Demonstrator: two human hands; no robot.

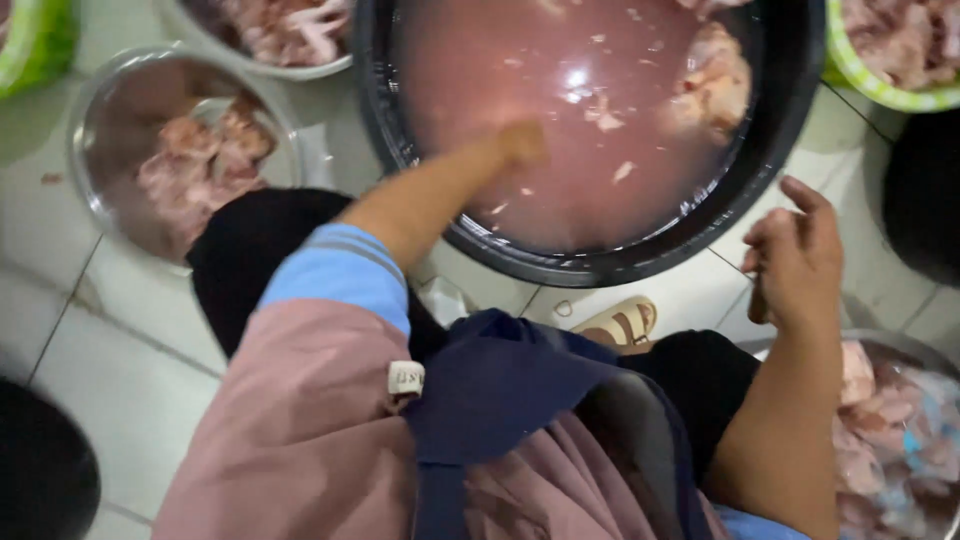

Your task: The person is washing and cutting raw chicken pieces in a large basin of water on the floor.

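Note:
A big black basin (790, 110) holds murky pink water with pale raw meat pieces (715, 85) floating at its right side. My left hand (522, 143) is plunged into the water at the wrist, so its fingers are hidden below the surface. My right hand (797, 262) hovers right of the basin above the white tiled floor, fingers loosely curled around a thin dark object that is mostly hidden.
A clear bowl (100, 90) of raw meat sits left. Another bowl of meat (285, 35) stands at top, a green-rimmed one (880, 90) top right, and a bag of meat (890, 440) lower right. A sandal (620, 322) shows between my knees.

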